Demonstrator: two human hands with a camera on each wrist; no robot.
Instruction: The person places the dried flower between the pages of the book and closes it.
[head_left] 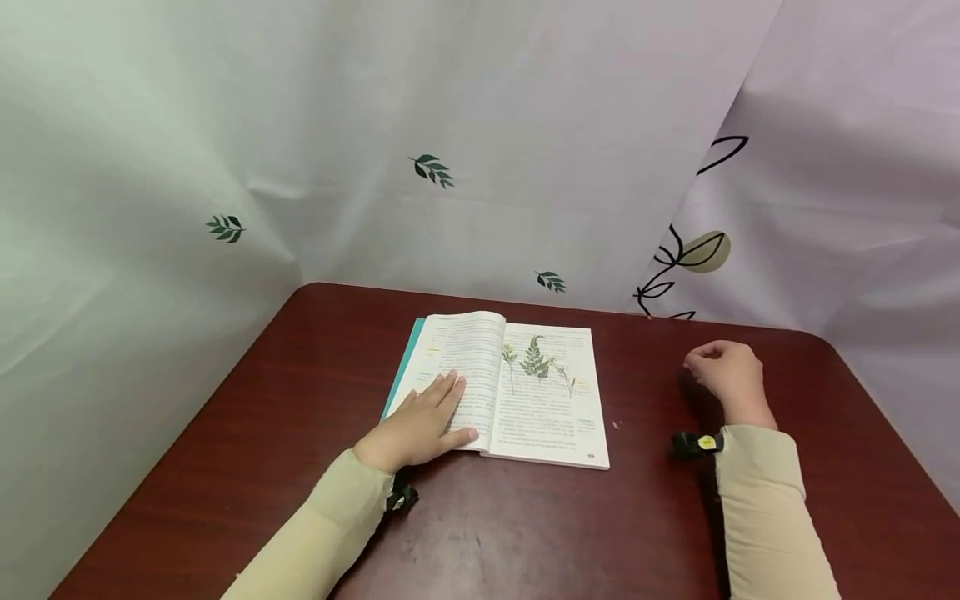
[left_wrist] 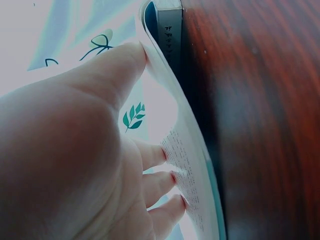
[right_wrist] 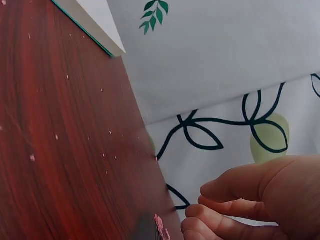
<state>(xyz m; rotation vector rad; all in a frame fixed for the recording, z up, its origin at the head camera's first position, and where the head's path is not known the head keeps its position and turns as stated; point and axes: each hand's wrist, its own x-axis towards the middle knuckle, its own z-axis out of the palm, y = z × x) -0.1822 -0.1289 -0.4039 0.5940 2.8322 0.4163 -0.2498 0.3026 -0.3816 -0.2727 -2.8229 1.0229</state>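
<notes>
**Seen With Left Hand (head_left: 416, 425) Laid Across Open Book (head_left: 497, 392)**

Stretched out from the near side of the book, in pale sleeves (head_left: 330, 510), with small black cameras (head_left: 688, 446) at the wrists.

Set on the lower part of the book's left page, touching the paper: the left hand, relaxed, with palm down and fingers apart.

Lying open and face up on the dark red table (head_left: 465, 554), beneath the left hand: the book itself, with lines of print on both pages, a left page bowed up along the gutter and a teal cover (head_left: 405, 367) peeking out at left. Just off the book's right edge: a tiny pink fleck (head_left: 617, 425).

Well apart to the right of the book, over the table: the right hand (head_left: 729, 377), with fingers curled in and tips drawn toward the thumb. Close to those tips in the right wrist view: a pink scrap (right_wrist: 159, 227); cannot tell whether gripped.

On the upper half of the book's right page: a dark green fern (head_left: 535, 360) between thinner sprigs (head_left: 512, 357).

Hung behind the book: white cloth (head_left: 337, 208) with green leaf motifs (head_left: 432, 171).
</notes>
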